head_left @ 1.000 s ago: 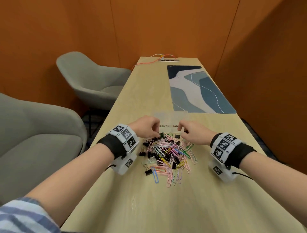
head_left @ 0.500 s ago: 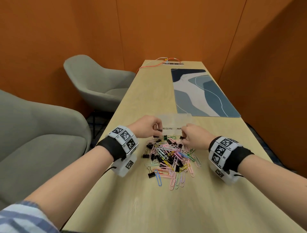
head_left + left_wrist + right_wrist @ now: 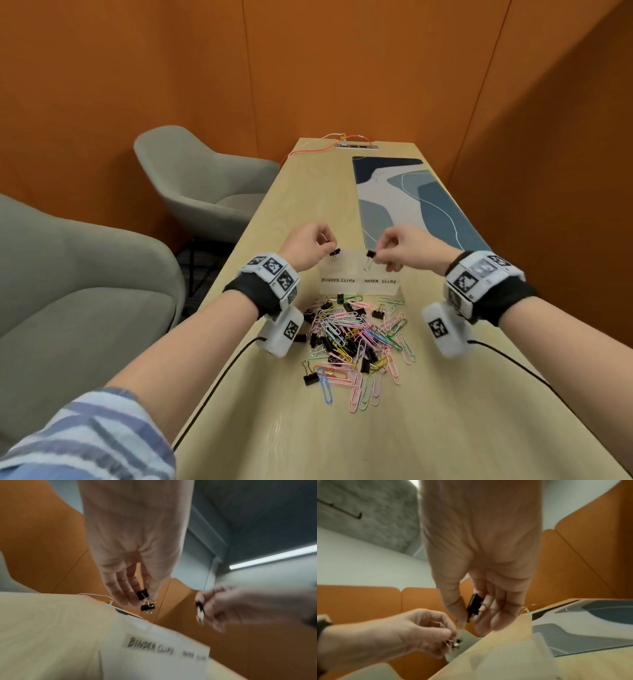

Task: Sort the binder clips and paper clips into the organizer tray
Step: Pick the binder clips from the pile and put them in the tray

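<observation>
Head view: above the translucent plastic organizer tray point(image 3: 359, 286), the left hand point(image 3: 306, 245) pinches small black binder clips point(image 3: 335, 254); the right hand point(image 3: 407, 248) pinches another black binder clip point(image 3: 370, 255). Nearer than the tray lies a pile of coloured paper clips and black binder clips point(image 3: 356, 339).

Left wrist view: two clips point(image 3: 145, 601) dangle below the fingertips point(image 3: 133, 602), above the tray.

Right wrist view: thumb and fingers point(image 3: 488, 615) squeeze the clip point(image 3: 474, 605) above the tray.

Office booth: orange wall panels point(image 3: 342, 68), armchairs point(image 3: 205, 185).

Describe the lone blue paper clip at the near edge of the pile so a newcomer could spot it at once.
On the long wooden table, find the clip pile in front of the clear organizer tray. At the pile's near left corner lies the blue paper clip, beside a black binder clip. The paper clips nearest it are pink.
</observation>
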{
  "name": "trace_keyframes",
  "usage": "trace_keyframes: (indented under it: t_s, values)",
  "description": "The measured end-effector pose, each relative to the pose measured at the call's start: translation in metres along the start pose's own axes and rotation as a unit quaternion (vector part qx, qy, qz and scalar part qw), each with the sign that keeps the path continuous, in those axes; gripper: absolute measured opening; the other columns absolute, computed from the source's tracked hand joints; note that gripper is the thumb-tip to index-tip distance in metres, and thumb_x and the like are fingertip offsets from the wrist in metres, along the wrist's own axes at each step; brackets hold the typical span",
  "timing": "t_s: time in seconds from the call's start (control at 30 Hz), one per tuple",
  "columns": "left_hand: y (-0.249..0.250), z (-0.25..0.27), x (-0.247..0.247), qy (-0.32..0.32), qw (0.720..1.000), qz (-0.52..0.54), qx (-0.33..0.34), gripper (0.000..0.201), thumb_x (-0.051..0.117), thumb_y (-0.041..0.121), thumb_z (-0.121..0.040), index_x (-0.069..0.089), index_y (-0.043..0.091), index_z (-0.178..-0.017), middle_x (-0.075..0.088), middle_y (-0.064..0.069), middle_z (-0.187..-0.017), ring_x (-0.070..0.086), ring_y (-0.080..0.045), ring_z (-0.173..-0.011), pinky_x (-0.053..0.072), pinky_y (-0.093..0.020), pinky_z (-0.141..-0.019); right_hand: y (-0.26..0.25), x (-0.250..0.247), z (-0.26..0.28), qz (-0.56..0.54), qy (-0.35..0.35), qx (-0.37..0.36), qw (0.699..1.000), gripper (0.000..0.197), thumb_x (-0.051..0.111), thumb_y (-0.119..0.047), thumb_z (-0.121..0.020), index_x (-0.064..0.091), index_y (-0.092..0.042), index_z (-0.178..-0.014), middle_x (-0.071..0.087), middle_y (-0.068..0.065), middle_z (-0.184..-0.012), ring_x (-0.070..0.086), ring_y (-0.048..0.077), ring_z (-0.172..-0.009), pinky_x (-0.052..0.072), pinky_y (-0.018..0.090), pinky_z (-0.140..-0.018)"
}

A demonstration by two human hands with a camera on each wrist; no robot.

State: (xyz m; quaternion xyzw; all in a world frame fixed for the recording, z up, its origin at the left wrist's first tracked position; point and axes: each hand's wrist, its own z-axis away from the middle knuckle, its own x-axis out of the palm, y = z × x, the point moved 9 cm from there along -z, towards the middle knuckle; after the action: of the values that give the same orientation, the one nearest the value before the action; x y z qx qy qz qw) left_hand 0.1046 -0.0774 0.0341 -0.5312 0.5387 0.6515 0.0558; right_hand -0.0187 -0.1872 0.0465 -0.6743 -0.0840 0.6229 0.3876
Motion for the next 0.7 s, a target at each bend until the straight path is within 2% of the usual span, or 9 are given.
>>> trace_keyframes:
  t_s: [0.07, 0.13, 0.23, 0.3, 0.37, 0.43, 0.53, 0.6, 0.7]
  values:
    - [0.0, -0.004, 0.008, -0.006, 0.997, -0.071, 0.006, 0.011, 0.064, 0.021, -0.087, 0.065, 0.015, -0.096, 0.068, -0.002, -0.093, 0.064, -0.019, -0.089, 0.052, -0.034, -0.084, -0.01, -0.001, -0.017, 0.007, 0.039, -0.002, 0.999, 0.01, 0.064, -0.009, -0.081, 0.059, -0.013, -0.073, 0.067, 0.009, -0.073, 0.063, 0.018, -0.063, 0.049, 0.021, -0.053]
    - [-0.003, -0.006, 0.017, -0.029, 0.993, -0.117, 0.005, 0.013, 0.065, 0.022, -0.085, 0.067, 0.017, -0.097, 0.072, -0.003, -0.1, 0.066, -0.021, -0.096, 0.052, -0.037, -0.089, -0.019, 0.012, -0.033, 0.06, 0.038, -0.003, 0.997, 0.005, 0.063, -0.01, -0.081, 0.064, -0.011, -0.076, 0.069, 0.009, -0.079, 0.063, 0.017, -0.065, 0.048, 0.022, -0.054]
    - [-0.006, -0.002, 0.009, -0.015, 0.991, -0.135, 0.015, 0.016, 0.059, 0.023, -0.088, 0.069, 0.02, -0.1, 0.073, 0.001, -0.105, 0.065, -0.02, -0.101, 0.05, -0.038, -0.094, -0.03, 0.035, -0.054, 0.135, 0.025, -0.01, 0.99, 0.015, 0.063, -0.011, -0.081, 0.07, -0.001, -0.089, 0.072, 0.015, -0.092, 0.065, 0.025, -0.079, 0.056, 0.036, -0.076]
    - [-0.01, 0.005, -0.004, 0.022, 0.991, -0.132, 0.008, 0.021, 0.052, 0.016, -0.088, 0.07, 0.021, -0.097, 0.073, 0.0, -0.103, 0.065, -0.021, -0.1, 0.05, -0.036, -0.09, -0.034, 0.048, -0.063, 0.184, 0.013, -0.016, 0.983, 0.018, 0.063, -0.011, -0.08, 0.069, 0.002, -0.091, 0.072, 0.018, -0.097, 0.066, 0.031, -0.091, 0.056, 0.037, -0.081]
    - [-0.016, 0.017, -0.011, 0.035, 0.988, -0.147, -0.008, 0.021, 0.049, 0.013, -0.087, 0.068, 0.02, -0.093, 0.071, -0.002, -0.099, 0.064, -0.024, -0.095, 0.05, -0.033, -0.081, -0.035, 0.06, -0.068, 0.221, -0.015, -0.017, 0.975, 0.018, 0.06, -0.009, -0.081, 0.068, 0.001, -0.093, 0.071, 0.019, -0.099, 0.066, 0.033, -0.095, 0.053, 0.035, -0.077]
    - [-0.019, 0.03, -0.005, 0.002, 0.985, -0.172, -0.01, 0.016, 0.052, 0.016, -0.087, 0.067, 0.019, -0.092, 0.07, -0.003, -0.097, 0.062, -0.022, -0.091, 0.048, -0.032, -0.075, -0.035, 0.07, -0.069, 0.244, -0.046, -0.019, 0.968, 0.018, 0.058, -0.006, -0.081, 0.069, 0.0, -0.095, 0.072, 0.018, -0.1, 0.066, 0.032, -0.095, 0.053, 0.035, -0.077]
    - [-0.016, 0.046, 0.023, -0.116, 0.977, -0.174, 0.033, 0.014, 0.058, 0.017, -0.087, 0.07, 0.018, -0.094, 0.072, 0.0, -0.098, 0.063, -0.015, -0.087, 0.048, -0.025, -0.075, -0.033, 0.075, -0.064, 0.251, -0.071, -0.032, 0.965, 0.023, 0.053, -0.004, -0.082, 0.072, -0.002, -0.094, 0.073, 0.015, -0.1, 0.066, 0.031, -0.095, 0.051, 0.033, -0.077]
    - [-0.011, 0.052, 0.038, -0.17, 0.967, -0.182, 0.059, 0.018, 0.059, 0.016, -0.087, 0.071, 0.018, -0.101, 0.072, 0.001, -0.104, 0.064, -0.013, -0.09, 0.048, -0.021, -0.08, -0.038, 0.07, -0.055, 0.251, -0.062, -0.054, 0.965, 0.025, 0.049, -0.005, -0.082, 0.072, -0.008, -0.093, 0.072, 0.011, -0.101, 0.065, 0.029, -0.096, 0.05, 0.031, -0.078]
    - [-0.005, 0.053, 0.049, -0.186, 0.956, -0.209, 0.082, 0.028, 0.057, 0.012, -0.087, 0.069, 0.017, -0.112, 0.071, -0.001, -0.113, 0.064, -0.017, -0.103, 0.047, -0.023, -0.086, -0.054, 0.061, -0.029, 0.248, -0.014, -0.116, 0.962, 0.021, 0.049, -0.007, -0.082, 0.069, -0.011, -0.086, 0.068, 0.007, -0.095, 0.061, 0.025, -0.09, 0.051, 0.034, -0.078]
